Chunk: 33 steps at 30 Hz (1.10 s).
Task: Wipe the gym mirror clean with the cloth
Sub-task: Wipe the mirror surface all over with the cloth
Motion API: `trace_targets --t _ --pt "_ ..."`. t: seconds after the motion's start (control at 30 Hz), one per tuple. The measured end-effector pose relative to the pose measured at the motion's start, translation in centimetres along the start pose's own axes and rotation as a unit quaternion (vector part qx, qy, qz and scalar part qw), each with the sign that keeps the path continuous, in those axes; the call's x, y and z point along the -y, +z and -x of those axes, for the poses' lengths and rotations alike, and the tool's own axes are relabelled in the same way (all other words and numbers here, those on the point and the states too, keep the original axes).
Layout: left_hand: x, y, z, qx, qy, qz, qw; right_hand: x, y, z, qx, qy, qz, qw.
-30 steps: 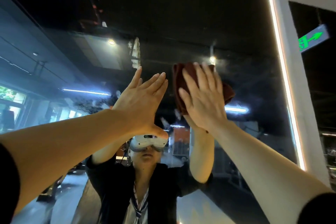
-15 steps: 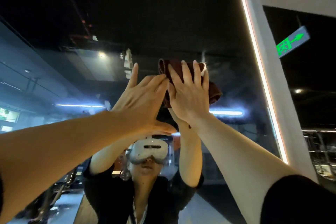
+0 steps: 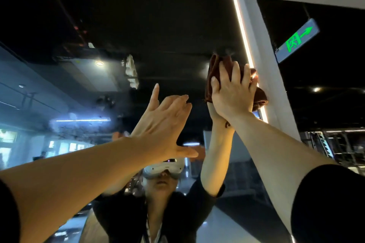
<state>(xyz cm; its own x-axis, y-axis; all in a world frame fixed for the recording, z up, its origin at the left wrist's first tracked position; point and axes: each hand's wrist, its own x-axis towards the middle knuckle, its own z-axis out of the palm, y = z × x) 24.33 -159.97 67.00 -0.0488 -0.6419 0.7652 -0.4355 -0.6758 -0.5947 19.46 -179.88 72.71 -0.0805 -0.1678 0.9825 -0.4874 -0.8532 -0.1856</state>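
Note:
The large gym mirror (image 3: 138, 25) fills the view and reflects a dark ceiling and a person in a headset. My right hand (image 3: 233, 90) presses a bunched brown cloth (image 3: 214, 69) flat against the glass, high up beside the lit strip on the mirror's right edge. Its fingers are spread over the cloth, which sticks out above and to the right of the hand. My left hand (image 3: 166, 122) is raised with straight fingers to the left of the cloth, at or near the glass; contact cannot be told.
A white pillar (image 3: 264, 65) with a bright light strip (image 3: 240, 19) bounds the mirror on the right. A green exit sign (image 3: 297, 39) hangs beyond it. Metal gym racks (image 3: 339, 144) stand at far right.
My right hand has slid the cloth to the right and upward, from beside my left hand to the mirror's lit edge. My left hand stayed roughly in place.

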Motion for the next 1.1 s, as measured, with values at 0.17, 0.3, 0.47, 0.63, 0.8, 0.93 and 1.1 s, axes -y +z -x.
trace_targets --t 0.17,0.3,0.47,0.63,0.8,0.93,1.1 --pt "-2.3 1.2 0.1 -0.003 0.027 -0.007 1.0 -2.7 -0.3 2.4 -0.002 -0.008 -0.013 1.0" --pt "-3.7 3.5 0.5 -0.048 0.045 -0.002 0.998 -4.5 -0.1 6.2 -0.013 -0.03 -0.041 0.999" --pt "-5.6 4.3 1.5 -0.058 0.024 0.003 0.998 -6.3 0.4 11.8 -0.033 -0.053 -0.041 0.997" --pt "-8.1 4.5 2.8 -0.067 0.008 0.023 0.997 -7.9 0.0 18.0 -0.01 -0.069 -0.037 0.997" --pt "-10.9 4.6 5.4 -0.042 -0.007 0.053 0.998 -10.1 -0.2 27.0 0.046 -0.101 -0.033 0.993" --pt "-10.8 4.3 6.9 -0.023 -0.015 0.059 0.998 -10.5 -0.7 29.5 0.077 -0.134 -0.039 0.987" --pt "-7.3 3.5 6.6 0.0 -0.051 0.033 0.998 -7.0 -0.2 16.7 0.069 -0.102 -0.037 0.992"
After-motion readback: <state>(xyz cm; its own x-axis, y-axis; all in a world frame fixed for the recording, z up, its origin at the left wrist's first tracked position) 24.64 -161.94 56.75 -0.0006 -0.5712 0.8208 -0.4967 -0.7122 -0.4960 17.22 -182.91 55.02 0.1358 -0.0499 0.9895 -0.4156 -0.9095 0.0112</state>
